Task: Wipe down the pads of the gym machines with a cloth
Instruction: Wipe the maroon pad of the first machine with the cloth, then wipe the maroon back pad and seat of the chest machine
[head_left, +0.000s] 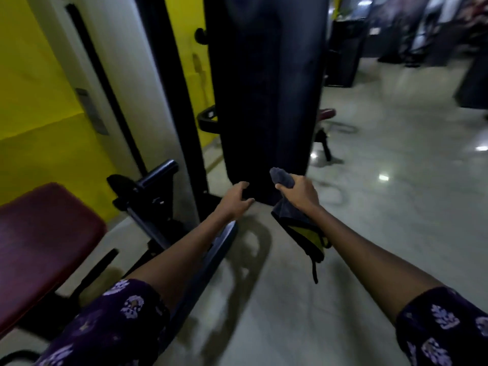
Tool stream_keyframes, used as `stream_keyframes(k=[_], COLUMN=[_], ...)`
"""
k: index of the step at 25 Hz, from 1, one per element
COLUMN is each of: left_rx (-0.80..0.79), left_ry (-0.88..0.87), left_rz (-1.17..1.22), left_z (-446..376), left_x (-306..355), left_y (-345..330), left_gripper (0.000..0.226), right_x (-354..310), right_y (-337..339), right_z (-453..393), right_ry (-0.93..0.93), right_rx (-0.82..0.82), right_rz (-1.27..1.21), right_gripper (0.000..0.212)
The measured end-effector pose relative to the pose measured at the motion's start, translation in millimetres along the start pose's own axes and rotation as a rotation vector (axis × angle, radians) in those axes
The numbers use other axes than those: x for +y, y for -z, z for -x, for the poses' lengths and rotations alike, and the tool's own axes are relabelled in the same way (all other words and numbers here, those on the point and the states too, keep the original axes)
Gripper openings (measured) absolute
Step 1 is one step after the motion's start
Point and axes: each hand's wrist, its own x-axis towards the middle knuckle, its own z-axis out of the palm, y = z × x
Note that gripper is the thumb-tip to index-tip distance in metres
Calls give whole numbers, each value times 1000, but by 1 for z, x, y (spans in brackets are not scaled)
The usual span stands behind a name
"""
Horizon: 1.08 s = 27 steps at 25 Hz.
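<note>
Two hands, both mine, reach forward at the centre of the view. My left hand [237, 198]: fingers spread and loosely curved, holding nothing, at the lower edge of the tall black pad [264, 96]; whether the fingertips touch it, I cannot tell. My right hand [298, 192]: fist closed round the cloth [298, 225], just right of the left hand and near the same lower edge of the pad.

Cloth: dark grey, bunched. One end pokes up above my fist, close against the pad; the rest hangs below my wrist, showing a yellow panel and a black strap or trim dangling toward the floor [369, 207].

Tall black pad: upright, long, running from the top of the view down to just beyond my hands, centre.

Maroon seat pad [45, 233]: near left, on a black frame, well apart from both hands.

Black metal bar [216, 249]: slanting under my left forearm.

White upright column [132, 75]: far left of the tall pad, against a yellow wall [34, 88].

Floor: pale, glossy, with light reflections on the right. Far right: dark machines, blurred.

Sleeves [118, 320]: dark purple, pale floral print, on both arms.
</note>
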Motion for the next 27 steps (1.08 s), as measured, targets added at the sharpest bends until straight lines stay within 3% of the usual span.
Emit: stream_keyframes(k=[6,11,20,27], left_rx=[-122,-230,-279,-209], left_ry=[-181,-285,-305,-251], left_rz=[78,102,128,136], left_z=[-98,-203,-394,-550], left_x=[96,155,231,289], left_y=[-87,-145,-226,-312], left_gripper=[55,54,52,52], right_x=[84,145,237,350], right_y=[84,133,210,280], right_z=[-45,-123,-278,-433], right_ry=[-149,-211,-321,-248], right_rx=[184,243,303,266], right_rz=[80,111,120,104], right_gripper=[40,38,32,31])
